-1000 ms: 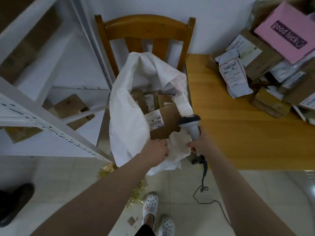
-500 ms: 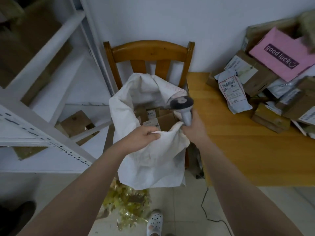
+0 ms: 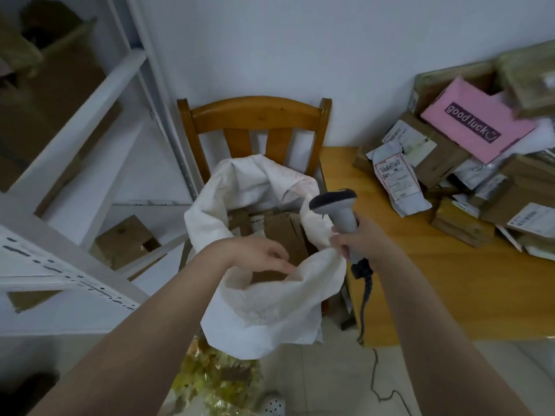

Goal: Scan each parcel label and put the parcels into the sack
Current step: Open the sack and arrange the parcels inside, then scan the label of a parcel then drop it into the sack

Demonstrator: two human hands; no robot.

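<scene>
A white sack [image 3: 270, 310] stands open on a wooden chair [image 3: 255, 115], with brown cardboard parcels [image 3: 282, 235] inside it. My left hand [image 3: 258, 253] lies over the sack's front rim with its fingers loosely extended, touching the cloth. My right hand [image 3: 363, 244] grips the handle of a grey barcode scanner [image 3: 339, 205] at the sack's right rim, head pointing left, and also touches the cloth there. More parcels [image 3: 444, 163], including a white mailer [image 3: 396, 181] and a pink box [image 3: 474, 127], are piled on the table at the right.
The wooden table [image 3: 405, 295] stands right of the chair. A white metal shelf [image 3: 75, 121] with cardboard boxes fills the left side. Crumpled gold foil [image 3: 216, 376] lies on the floor below the sack, and the scanner cable [image 3: 372, 370] hangs down to the tiles.
The sack's front rim has been pulled up and the scanner has risen with my right hand. My left hand's grip on the rim has loosened into extended fingers. The view has tilted upward.
</scene>
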